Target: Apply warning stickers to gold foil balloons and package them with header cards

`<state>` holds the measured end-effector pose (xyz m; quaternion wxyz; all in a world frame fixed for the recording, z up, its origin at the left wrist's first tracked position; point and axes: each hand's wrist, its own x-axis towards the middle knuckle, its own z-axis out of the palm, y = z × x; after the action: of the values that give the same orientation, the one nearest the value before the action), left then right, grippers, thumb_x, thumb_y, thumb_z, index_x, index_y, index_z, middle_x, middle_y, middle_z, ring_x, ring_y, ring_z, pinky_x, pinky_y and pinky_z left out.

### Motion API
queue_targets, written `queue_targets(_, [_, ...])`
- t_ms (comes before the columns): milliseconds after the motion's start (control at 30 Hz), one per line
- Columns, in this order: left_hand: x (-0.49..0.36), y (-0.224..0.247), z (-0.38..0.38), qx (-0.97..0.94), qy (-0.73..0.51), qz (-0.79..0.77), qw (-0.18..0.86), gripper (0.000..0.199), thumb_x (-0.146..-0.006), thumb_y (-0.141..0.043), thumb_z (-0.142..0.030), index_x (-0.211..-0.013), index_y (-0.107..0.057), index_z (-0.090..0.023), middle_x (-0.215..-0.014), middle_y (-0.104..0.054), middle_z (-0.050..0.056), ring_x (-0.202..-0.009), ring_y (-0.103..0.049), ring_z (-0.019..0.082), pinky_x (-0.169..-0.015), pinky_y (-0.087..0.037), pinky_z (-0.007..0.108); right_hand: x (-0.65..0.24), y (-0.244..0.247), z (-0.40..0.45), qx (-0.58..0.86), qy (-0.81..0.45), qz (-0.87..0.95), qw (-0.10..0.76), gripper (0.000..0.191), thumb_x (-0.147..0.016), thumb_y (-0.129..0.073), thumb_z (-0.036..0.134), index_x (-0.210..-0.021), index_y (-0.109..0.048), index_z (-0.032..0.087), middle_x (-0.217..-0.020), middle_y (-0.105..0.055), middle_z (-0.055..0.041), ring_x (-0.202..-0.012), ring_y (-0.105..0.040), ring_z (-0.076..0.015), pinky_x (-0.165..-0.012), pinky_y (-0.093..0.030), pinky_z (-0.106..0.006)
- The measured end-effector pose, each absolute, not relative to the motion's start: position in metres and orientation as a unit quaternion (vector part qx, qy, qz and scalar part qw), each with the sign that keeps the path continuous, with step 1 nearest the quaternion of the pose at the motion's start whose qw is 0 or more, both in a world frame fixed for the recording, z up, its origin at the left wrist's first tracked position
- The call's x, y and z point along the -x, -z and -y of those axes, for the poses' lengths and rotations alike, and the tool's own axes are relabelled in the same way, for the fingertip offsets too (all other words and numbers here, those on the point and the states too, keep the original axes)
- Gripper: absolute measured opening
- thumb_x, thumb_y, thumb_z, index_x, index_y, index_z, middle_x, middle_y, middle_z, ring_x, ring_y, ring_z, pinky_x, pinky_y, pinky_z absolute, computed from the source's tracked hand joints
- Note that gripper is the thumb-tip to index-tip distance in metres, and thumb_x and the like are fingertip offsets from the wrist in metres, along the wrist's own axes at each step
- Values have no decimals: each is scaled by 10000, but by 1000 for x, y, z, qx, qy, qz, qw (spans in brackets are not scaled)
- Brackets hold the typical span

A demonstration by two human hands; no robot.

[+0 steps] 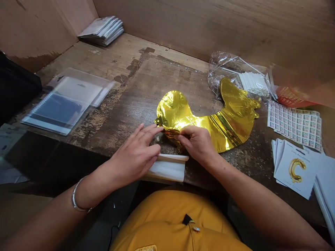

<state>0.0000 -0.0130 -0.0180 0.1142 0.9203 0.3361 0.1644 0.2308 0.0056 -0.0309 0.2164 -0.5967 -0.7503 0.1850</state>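
Note:
A gold foil balloon [230,125], flat and curved like a letter C, lies on the worn wooden table with creases across its right part. My right hand [197,143] pinches its lower edge near the middle, thumb against bent fingers. My left hand [138,150] has its fingers stretched out and close together, the tips at the balloon's lower left edge. Whether those tips press on the foil, I cannot tell. Below the left thumb, a white folded sheet [169,169] lies at the table's front edge, partly covered by the hand.
Clear plastic sleeves [65,101] lie at the left, and a stack of folded packets [103,29] sits in the back corner. At the right are a bag of white sticks [253,83], sticker sheets [294,125] and printed balloon cards [295,170]. Wooden walls [167,24] close off the back.

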Motion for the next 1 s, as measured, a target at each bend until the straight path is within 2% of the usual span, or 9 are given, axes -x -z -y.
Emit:
queue_targets(200, [-10, 10, 5, -937, -149, -300, 97, 167, -901, -487, -168, -811, -626, -160, -1461, -436, 174, -1390, -375, 325, -1159, -242, 567, -236, 29, -22, 599, -317, 699, 227, 434, -843, -541, 448, -517, -409, 194, -525, -291, 59, -534, -281, -90, -508, -215, -255])
queue_targets(400, [-27, 16, -13, -965, -123, -193, 130, 167, -892, -500, -157, -814, -648, -149, -1376, -536, 162, -1336, -449, 290, -1140, -339, 448, -235, 23, -33, 579, -397, 681, 210, 317, -819, -504, 389, -574, -472, 191, -575, -400, 42, -567, -359, -102, -533, -275, -247])
queue_targets(533, [-32, 25, -20, -963, -124, -197, 137, 171, -905, -484, -165, -833, -639, -166, -1360, -569, 114, -1317, -460, 299, -1115, -339, 518, -242, 16, -27, 648, -261, 657, 283, 299, -855, -486, 360, -602, -486, 199, -563, -444, 29, -562, -398, -119, -548, -324, -257])
queue_targets(600, [-32, 25, -20, -961, -124, -205, 136, 169, -904, -478, -160, -831, -630, -172, -1200, -662, 97, -1196, -549, 277, -1076, -375, 510, -245, 13, -15, 650, -178, 677, 297, 229, -855, -534, 385, -795, -605, 176, -718, -600, -30, -679, -518, -166, -644, -416, -293])
queue_targets(667, [-32, 23, -19, -962, -122, -203, 134, 170, -890, -485, -152, -783, -617, -173, -979, -704, 79, -1039, -606, 246, -1034, -413, 464, -244, 13, -1, 617, -108, 735, 261, 343, -805, -633, 378, -1048, -625, 135, -1008, -670, -131, -918, -578, -256, -813, -459, -384])
queue_targets(700, [-33, 22, -19, -963, -118, -204, 133, 169, -880, -492, -148, -760, -609, -174, -892, -698, 69, -975, -614, 236, -1020, -421, 451, -243, 14, 7, 596, -81, 764, 234, 385, -791, -659, 351, -1099, -619, 124, -1119, -655, -164, -1015, -562, -294, -881, -448, -425])
queue_targets(767, [-34, 20, -19, -963, -111, -207, 133, 167, -867, -502, -142, -735, -598, -176, -817, -682, 58, -918, -616, 226, -1018, -418, 449, -241, 19, 19, 565, -56, 799, 197, 236, -824, -620, 273, -1014, -657, 139, -1181, -648, -166, -1085, -541, -313, -944, -425, -451])
queue_targets(867, [-34, 19, -18, -961, -106, -208, 146, 167, -883, -486, -155, -771, -607, -178, -1013, -700, 91, -1061, -602, 248, -1056, -390, 468, -244, 22, 24, 586, -82, 774, 226, 152, -878, -519, 200, -807, -652, 181, -973, -703, -105, -935, -593, -247, -848, -462, -375])
queue_targets(1000, [-29, 24, -17, -957, -96, -220, 165, 188, -913, -434, -171, -843, -608, -184, -1342, -598, 102, -1265, -522, 281, -1106, -336, 523, -284, 9, -1, 671, -121, 655, 327, 127, -879, -503, 254, -804, -588, 199, -720, -623, -18, -659, -552, -163, -636, -427, -291])
